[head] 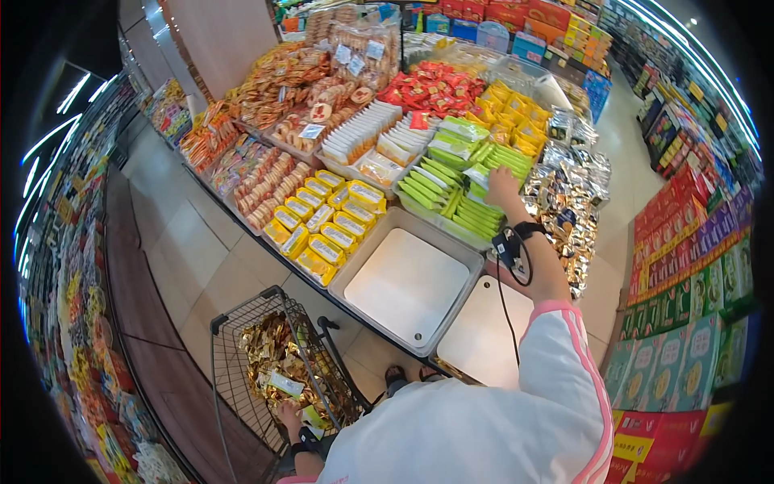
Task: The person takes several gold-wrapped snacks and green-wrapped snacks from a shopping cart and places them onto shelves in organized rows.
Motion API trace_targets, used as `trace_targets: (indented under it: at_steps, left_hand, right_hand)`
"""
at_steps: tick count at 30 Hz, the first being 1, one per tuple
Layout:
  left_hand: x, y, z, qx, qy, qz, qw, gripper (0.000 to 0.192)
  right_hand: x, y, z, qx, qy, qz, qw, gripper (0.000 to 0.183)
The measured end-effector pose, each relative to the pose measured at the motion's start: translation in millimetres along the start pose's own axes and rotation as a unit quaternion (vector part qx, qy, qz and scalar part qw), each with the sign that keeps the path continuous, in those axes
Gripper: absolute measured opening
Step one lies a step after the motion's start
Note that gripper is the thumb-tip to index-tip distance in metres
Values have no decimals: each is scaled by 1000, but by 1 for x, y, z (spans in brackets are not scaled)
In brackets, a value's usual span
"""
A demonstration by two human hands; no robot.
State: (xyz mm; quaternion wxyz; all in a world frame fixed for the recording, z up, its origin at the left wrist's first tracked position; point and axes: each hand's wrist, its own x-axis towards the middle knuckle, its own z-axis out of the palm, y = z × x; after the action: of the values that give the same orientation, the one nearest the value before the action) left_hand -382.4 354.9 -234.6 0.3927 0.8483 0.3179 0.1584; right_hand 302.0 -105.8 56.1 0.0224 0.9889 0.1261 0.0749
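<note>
My right hand [503, 186] reaches over a clear tray of green snack packets [478, 213]. Its fingertips touch a white-and-green packet [479, 175] there; whether they grip it is hidden. A black strap with a small device and cable sits on that wrist. Low at the left, my left hand [289, 416] is inside a wire shopping cart [221, 369], beside a heap of gold-foil packets [266, 351]. Near its fingers lie a white-and-green packet [285, 384] and another green packet [313, 417]. I cannot make out whether the left fingers hold anything.
A grey tray [417, 272] with a white panel stands nearest me, beside a second white panel [478, 327]. Yellow packets [326, 224], red packets [432, 88] and silver-gold packets [559, 212] surround the green ones. Stacked boxes [659, 369] line the right. Shelves border the left aisle.
</note>
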Motion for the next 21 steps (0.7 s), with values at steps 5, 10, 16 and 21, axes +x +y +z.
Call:
trace_targets:
  at_steps: [5,10,16,21]
  left_hand:
    - [1,-21,11,-203,23,-205,957,44]
    - [14,-12,4,-377,48,-229,896,31]
    - [34,38,19,-332,139,-239,902,23]
    - [72,167,-12,-236,237,-145,931,22]
  right_hand:
    - [-12,-2,0,-6,38,-29,999,64]
    - [-14,0,7,71,12,12,997,58]
    - [-29,-4,-15,114,30,30,993,52]
    - [-57,-34,-62,280,49,33,958,73]
